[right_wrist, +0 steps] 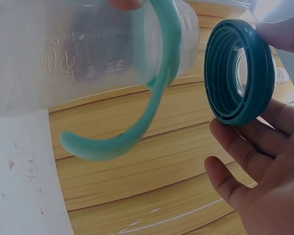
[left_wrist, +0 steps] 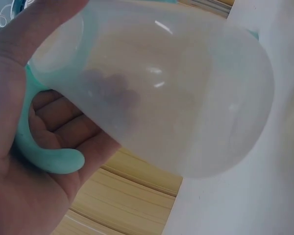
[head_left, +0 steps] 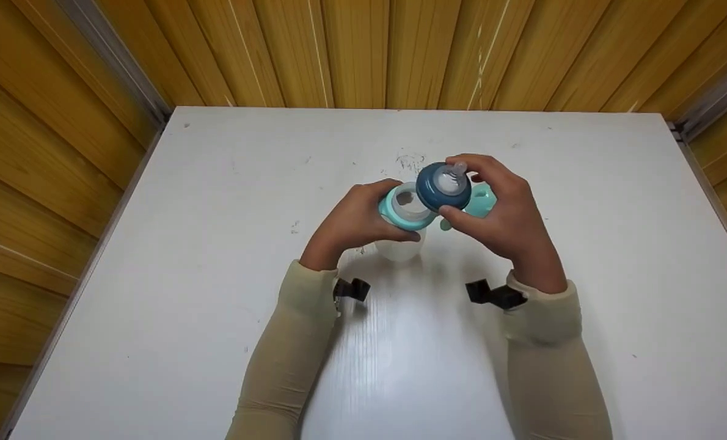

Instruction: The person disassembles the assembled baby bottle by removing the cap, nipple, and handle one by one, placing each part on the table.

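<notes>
My left hand grips a translucent baby bottle round its neck, where a mint handle ring sits. A curved mint handle hangs down beside the palm. The bottle's mouth is uncovered and tilts toward the right hand. Between thumb and fingertips, my right hand holds a dark teal screw collar with a clear nipple. In the right wrist view the collar's threaded inside faces the bottle's mouth, with a gap between them.
A mint-green piece shows behind the right hand, partly hidden by it. The white table has scuff marks near its middle. Wood-patterned panels stand along its back and left edges.
</notes>
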A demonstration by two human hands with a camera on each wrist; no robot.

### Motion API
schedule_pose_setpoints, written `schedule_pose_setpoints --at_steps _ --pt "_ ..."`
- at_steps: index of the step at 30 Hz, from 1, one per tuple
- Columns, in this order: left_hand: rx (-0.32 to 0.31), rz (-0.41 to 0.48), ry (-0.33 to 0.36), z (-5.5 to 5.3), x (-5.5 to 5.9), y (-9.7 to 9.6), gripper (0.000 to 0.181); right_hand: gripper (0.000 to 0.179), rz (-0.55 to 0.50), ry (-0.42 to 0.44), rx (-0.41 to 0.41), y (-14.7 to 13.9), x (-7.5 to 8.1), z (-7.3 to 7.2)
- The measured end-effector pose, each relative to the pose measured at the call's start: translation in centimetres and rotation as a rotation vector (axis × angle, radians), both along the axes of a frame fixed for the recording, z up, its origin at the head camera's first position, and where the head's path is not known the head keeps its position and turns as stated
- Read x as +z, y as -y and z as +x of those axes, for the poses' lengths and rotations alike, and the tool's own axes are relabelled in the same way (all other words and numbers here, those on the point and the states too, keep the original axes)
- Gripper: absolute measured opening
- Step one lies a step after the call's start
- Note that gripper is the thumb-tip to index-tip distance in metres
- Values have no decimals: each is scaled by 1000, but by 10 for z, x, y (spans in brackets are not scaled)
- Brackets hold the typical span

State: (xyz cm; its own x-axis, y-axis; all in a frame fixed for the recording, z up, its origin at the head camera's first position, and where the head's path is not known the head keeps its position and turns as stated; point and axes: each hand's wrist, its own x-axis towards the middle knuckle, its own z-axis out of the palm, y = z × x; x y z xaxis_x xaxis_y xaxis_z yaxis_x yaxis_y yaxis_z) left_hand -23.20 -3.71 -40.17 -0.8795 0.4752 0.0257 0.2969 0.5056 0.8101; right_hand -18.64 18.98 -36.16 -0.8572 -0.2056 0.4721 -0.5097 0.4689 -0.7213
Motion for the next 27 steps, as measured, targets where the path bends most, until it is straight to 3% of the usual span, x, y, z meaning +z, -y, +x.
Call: schedule_pose_setpoints --at_steps 10,27 --pt "1 12 22 -2 0 5 75 54 -12 33 -38 -5 -4 -4" --pt "-10 51 -6 -4 1 11 74 52 -1 123 -125 -10 -13 -15"
